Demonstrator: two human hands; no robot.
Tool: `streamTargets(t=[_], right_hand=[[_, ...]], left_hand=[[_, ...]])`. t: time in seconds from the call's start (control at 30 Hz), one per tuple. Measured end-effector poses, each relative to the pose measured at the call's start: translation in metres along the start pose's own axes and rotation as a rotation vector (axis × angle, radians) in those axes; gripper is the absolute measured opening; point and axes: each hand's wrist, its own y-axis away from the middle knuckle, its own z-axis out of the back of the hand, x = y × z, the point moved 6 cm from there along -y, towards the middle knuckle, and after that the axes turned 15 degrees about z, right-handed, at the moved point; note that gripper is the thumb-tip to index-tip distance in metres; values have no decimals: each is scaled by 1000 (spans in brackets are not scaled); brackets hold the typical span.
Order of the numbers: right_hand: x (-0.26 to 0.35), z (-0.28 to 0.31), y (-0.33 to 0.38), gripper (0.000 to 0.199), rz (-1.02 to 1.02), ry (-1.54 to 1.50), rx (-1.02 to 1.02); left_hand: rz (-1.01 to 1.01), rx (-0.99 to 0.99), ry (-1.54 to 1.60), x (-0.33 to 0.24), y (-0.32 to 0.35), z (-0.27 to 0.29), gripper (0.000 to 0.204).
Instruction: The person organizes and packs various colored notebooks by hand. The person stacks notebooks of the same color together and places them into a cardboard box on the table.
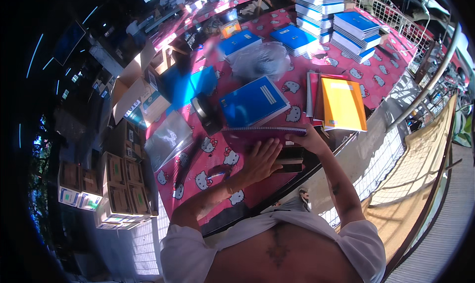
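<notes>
A dark purple spiral notebook (241, 140) is tilted up over the near part of the table, its wire binding along the upper edge. My right hand (310, 138) grips its right end. Against its face lies my left hand (264, 159), fingers stretched out and flat. Just beyond is a blue spiral notebook or stack of them (255, 102). Under and beside my hands sits a dark box-like object (291, 160), partly hidden. To the right, a yellow spiral notebook (344, 102) rests beside red ones (312, 92).
A black tape dispenser (205, 116) stands left of the blue notebooks, near clear plastic sheets (169, 137). Crumpled plastic (262, 60) lies farther back. Tall notebook stacks (320, 13) rise at the back right. Cardboard boxes (123, 184) are at the left. The table's cloth (257, 191) is pink with cartoon cats.
</notes>
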Motion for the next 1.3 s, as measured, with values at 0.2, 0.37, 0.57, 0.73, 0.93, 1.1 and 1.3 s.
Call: streamTargets(t=[0.2,0.37,0.57,0.73,0.93,1.1,1.3], right_hand=[[7,-3,2,36,305,-143,-47],[8,-5,2,37,297,-112,-4],[-5,-2,-1,40,407,-58,-69],[8,-1,5,44,454,-8,-62],[1,4,2,40,474,23,-67],[-5,-3,3,38,502,3,-109],[-7,-3,4,36,405,13,-129]], left_hand=[[13,-83,-60,1,-39,25,84],[206,-208,-147,10,-72,50,81],[11,-135,-5,-23,-39,26,79],[-75,-47,32,-37,-40,22,85],[119,-74,124,-34,-77,45,83],[-9,-47,147,-59,-50,32,78],[109,-59,250,-59,-34,37,75]])
